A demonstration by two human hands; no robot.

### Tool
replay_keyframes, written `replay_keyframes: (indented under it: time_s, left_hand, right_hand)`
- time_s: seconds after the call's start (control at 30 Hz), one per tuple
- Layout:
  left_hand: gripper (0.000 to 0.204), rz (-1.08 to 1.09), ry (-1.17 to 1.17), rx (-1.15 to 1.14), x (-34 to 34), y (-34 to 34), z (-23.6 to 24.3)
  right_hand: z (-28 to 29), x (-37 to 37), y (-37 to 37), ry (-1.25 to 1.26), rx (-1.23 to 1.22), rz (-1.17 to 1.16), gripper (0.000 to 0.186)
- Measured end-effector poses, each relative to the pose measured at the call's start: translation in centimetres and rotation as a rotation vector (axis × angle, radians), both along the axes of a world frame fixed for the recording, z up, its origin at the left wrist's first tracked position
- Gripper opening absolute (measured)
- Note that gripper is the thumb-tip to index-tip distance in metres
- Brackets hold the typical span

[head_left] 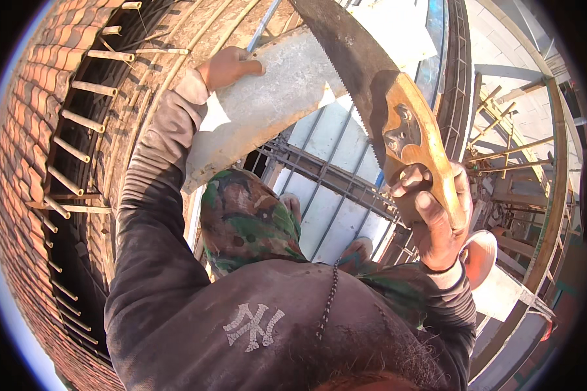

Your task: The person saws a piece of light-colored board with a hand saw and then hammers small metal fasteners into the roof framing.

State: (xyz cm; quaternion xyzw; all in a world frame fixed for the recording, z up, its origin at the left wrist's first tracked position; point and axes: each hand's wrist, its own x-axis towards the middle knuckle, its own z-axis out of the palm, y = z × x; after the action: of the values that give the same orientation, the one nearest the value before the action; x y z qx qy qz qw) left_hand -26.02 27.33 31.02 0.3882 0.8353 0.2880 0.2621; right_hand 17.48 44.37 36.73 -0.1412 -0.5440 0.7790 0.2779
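Note:
My right hand (440, 221) is wrapped round the wooden handle (437, 146) of a handsaw (353, 49). Its dark, broad blade slants up toward the far left, with the toothed edge facing left. A flat grey board (274, 81) with a rough, pale edge is tilted in front of me, left of the saw. My left hand (231, 67) grips the board's far left edge, thumb on top; the other fingers are mostly hidden. The blade overlaps the board's right end in view, and I cannot tell if they touch.
Steel rebar (326, 169) crosses over pale sheets below. My camouflage-clad knee (244, 215) is bent under the board. A tiled roof (29, 130) with protruding pole ends (88, 120) rises at left. A rounded orange thing (481, 257) sits beside my right wrist; a wooden beam (551, 195) stands at right.

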Motion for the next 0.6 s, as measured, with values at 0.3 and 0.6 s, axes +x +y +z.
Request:
replay_keyframes:
  time_s: [0.3,0.6]
  left_hand:
    - [0.04,0.201,-0.203,-0.097,0.4,-10.9,-5.1]
    - [0.046,0.221,-0.121,-0.132,0.6,-11.8,-12.8]
  right_hand:
    - [-3.9,-4.2,-2.8,-0.28,0.156,0.25,0.02]
    - [-6.0,-7.1,-4.5,-0.287,0.277,0.354,0.014]
